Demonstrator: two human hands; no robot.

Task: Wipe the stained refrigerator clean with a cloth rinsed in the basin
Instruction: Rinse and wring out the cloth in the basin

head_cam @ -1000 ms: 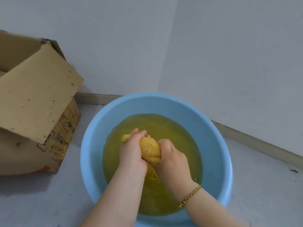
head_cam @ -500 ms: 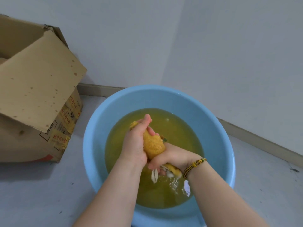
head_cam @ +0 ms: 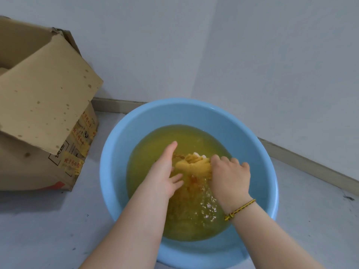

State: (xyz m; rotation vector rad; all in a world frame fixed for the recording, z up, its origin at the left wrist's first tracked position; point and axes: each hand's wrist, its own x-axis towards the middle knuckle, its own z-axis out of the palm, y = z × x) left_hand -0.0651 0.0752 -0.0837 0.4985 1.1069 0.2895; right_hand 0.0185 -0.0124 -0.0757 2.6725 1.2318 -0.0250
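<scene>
Yellow textured cloth bunched over murky yellow water inside the round light-blue plastic basin, set near the floor's far corner. Gripped at its right end by the right hand, fingers curled round it; touched on its left side by the left hand, fingers straight. Open stained cardboard box near the basin, towards the floor's left edge.
</scene>
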